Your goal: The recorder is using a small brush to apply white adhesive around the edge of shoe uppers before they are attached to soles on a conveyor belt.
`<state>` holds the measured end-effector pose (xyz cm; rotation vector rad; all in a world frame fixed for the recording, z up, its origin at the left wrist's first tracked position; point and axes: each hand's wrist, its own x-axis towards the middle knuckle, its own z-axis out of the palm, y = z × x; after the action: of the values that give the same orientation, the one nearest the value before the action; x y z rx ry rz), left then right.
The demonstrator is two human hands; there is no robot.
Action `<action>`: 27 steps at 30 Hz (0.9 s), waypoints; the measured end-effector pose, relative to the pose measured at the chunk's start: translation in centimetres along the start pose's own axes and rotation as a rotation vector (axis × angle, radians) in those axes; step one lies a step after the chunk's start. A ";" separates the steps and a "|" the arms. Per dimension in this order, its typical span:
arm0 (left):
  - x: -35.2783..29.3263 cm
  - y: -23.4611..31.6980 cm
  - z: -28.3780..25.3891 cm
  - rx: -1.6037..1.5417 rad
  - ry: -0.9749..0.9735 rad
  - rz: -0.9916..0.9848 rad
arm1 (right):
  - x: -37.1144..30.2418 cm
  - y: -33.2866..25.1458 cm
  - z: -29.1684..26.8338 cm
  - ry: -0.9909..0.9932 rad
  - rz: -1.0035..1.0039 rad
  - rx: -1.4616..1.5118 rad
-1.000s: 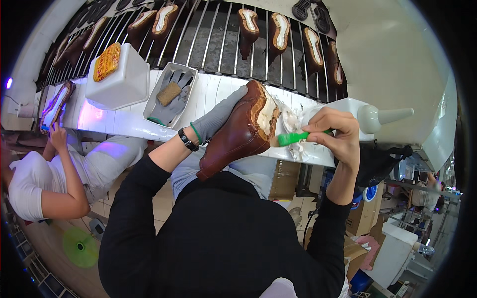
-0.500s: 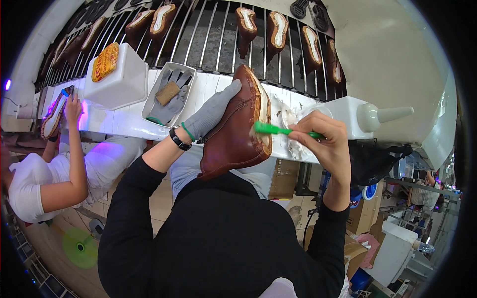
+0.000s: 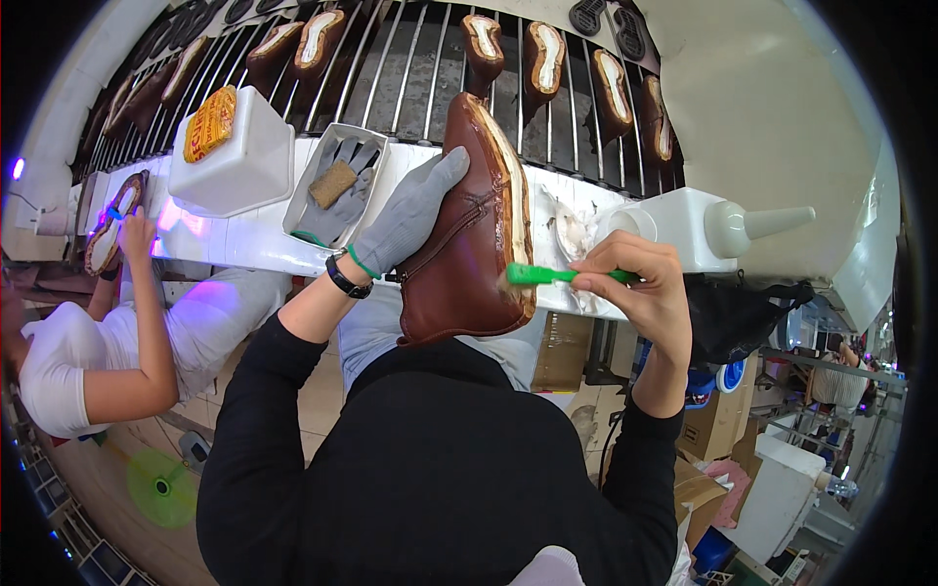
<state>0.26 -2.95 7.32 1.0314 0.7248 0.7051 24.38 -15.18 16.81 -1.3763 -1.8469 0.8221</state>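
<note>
My left hand (image 3: pixel 415 213), in a grey knit glove, is closed on a brown leather boot (image 3: pixel 459 264). The boot is tilted so its unsoled underside, with a pale welt edge, faces right. Between the bare fingers of my right hand (image 3: pixel 635 278) is a green-handled brush (image 3: pixel 557 275). Its bristles touch the boot's edge near the heel end. Just beyond my right hand lies a white-crusted dish (image 3: pixel 572 230) on the white bench.
Upturned boots (image 3: pixel 544 59) rest on a metal-bar rack (image 3: pixel 420 73) behind the bench. A white box of gloves (image 3: pixel 366 186) and a white container (image 3: pixel 234 156) stand left. A spouted white bottle (image 3: pixel 694 230) is at right. A co-worker (image 3: pixel 107 352) handles a shoe at far left.
The boot has tipped a little more upright, its toe moving farther away. The brush has slid slightly nearer me along the edge, toward the heel. My left hand has shifted slightly with the boot.
</note>
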 end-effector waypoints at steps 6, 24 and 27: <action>-0.8 0.3 0.5 0.060 -0.014 0.055 | 1.6 0.8 1.2 0.198 0.040 -0.162; 2.2 -7.8 -0.3 0.117 0.473 0.814 | 0.4 6.3 -0.4 0.724 0.178 0.471; 0.4 -13.6 -3.0 0.335 0.306 0.487 | 0.2 9.3 3.2 0.940 0.208 0.604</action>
<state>0.44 -5.85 -6.28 1.4483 0.8847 1.2085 26.65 -13.00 7.49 -1.2339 -0.6712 0.5906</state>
